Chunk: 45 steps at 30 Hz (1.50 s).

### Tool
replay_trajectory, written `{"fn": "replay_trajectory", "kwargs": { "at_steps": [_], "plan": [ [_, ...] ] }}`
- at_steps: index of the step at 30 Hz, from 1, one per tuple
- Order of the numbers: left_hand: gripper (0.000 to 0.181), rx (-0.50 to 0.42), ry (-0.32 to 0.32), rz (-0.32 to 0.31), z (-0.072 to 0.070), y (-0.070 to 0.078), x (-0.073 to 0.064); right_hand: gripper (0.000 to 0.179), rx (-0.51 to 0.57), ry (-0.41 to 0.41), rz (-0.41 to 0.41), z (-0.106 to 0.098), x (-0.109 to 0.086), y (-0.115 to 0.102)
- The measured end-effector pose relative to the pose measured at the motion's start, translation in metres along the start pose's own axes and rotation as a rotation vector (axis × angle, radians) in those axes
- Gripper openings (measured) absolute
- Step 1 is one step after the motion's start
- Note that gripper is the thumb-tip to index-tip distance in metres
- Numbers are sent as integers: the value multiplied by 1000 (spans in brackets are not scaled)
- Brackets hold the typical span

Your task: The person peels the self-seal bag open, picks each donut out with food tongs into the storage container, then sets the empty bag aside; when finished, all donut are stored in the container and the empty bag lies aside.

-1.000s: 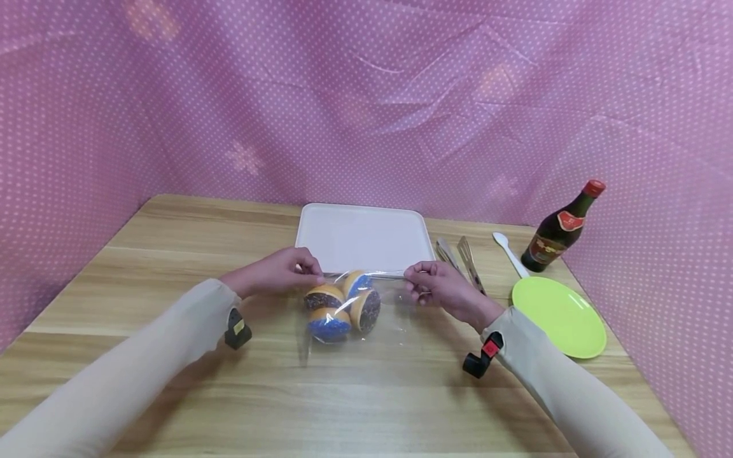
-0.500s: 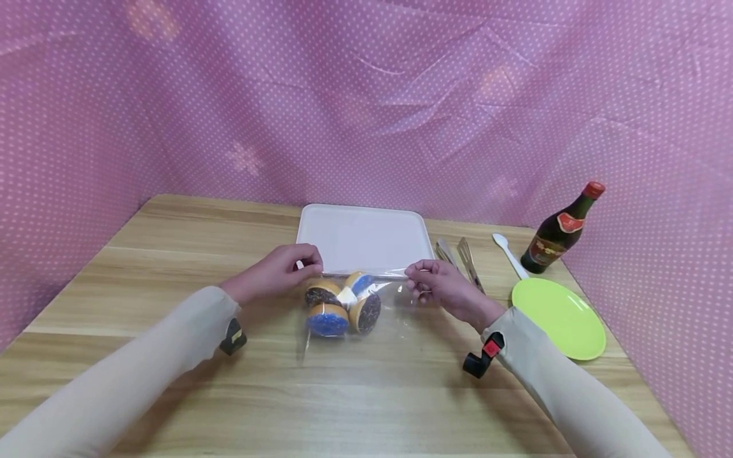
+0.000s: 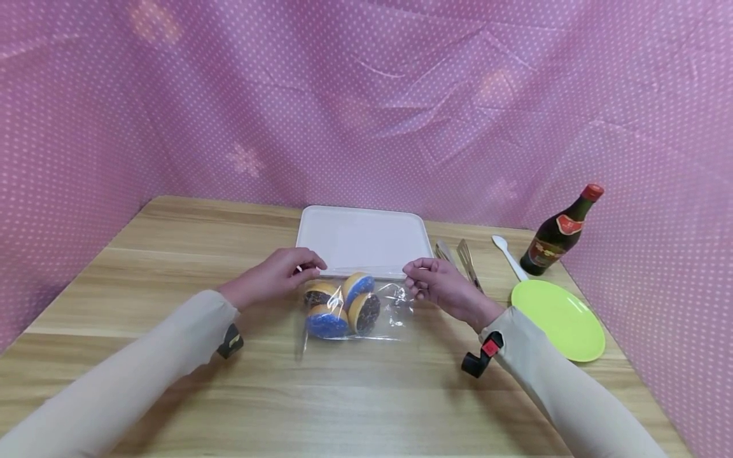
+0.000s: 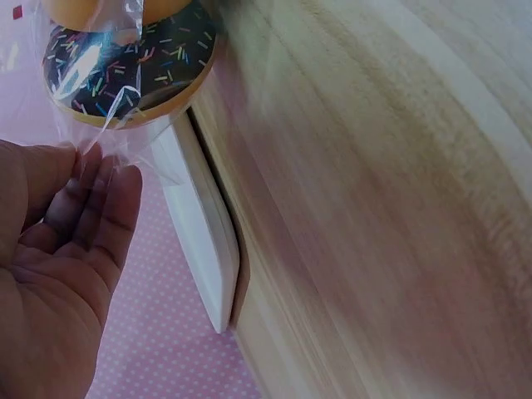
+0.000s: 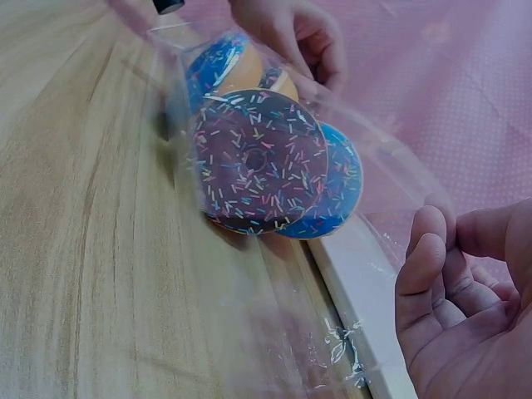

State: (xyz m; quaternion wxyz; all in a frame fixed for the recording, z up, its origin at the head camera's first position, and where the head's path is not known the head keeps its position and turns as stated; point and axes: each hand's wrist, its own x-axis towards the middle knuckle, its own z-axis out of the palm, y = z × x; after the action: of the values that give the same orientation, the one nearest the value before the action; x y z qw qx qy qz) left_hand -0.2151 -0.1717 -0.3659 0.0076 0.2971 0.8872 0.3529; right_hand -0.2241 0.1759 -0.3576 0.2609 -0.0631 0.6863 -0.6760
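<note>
A clear plastic bag [image 3: 395, 312] with several toy doughnuts in it is held up between both hands. The doughnuts have sprinkled tops, some blue [image 3: 328, 323], some dark brown [image 5: 262, 162]. My left hand [image 3: 280, 272] pinches the bag's upper left corner; in the left wrist view its thumb and fingertips meet at the film, just by a brown-topped doughnut [image 4: 133, 71]. At the upper right corner, my right hand [image 3: 443, 286] pinches the film between thumb and index finger, its other fingers curled. The doughnuts crowd the bag's left half, while its right half hangs flat.
Behind the bag lies a white tray [image 3: 363, 235] on the wooden table [image 3: 366, 407]. Metal tongs [image 3: 468, 262] lie right of it, near a white spoon [image 3: 509, 256], a lime-green plate [image 3: 558, 321] and a dark bottle with a red cap [image 3: 552, 245]. Pink dotted cloth surrounds the table.
The bag's top edge has been drawn slightly tauter and then eased, and the doughnuts have shifted a little inside. The left fingers have parted slightly; the right hand has barely moved.
</note>
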Motion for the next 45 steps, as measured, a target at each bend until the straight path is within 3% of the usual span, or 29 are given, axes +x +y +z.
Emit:
{"fn": "replay_trajectory", "kwargs": {
  "at_steps": [4,10,14,21,25,29,31,34,40,45],
  "plan": [
    [13,50,1,41,1,-1,0,13,16,7,3,0,1,-1],
    [9,42,8,45,3,-3,0,20,36,9,4,-1,0,-2],
    [9,14,7,35,3,-4,-1,33,11,17,13,-3,-2,-3],
    [10,-18,1,-5,4,-6,0,25,-105,45,-7,-19,-12,-11],
    [11,-31,-5,-16,3,-5,0,25,-295,150,-105,-39,-21,-17],
    [13,-43,-3,-46,3,-5,-1,29,-677,337,-208,-63,-29,-20],
    [15,-50,-5,-60,2,-4,0,29,-862,417,-208,-73,-33,-18],
    [16,-58,-11,-74,2,-4,0,35,-1042,452,-154,-87,-34,-10],
    [19,-55,-10,-52,2,-3,1,63,-1129,379,10,-99,-28,8],
    [19,-62,-14,-53,3,-3,3,68,-1117,350,85,-98,-23,16]
  ]
}}
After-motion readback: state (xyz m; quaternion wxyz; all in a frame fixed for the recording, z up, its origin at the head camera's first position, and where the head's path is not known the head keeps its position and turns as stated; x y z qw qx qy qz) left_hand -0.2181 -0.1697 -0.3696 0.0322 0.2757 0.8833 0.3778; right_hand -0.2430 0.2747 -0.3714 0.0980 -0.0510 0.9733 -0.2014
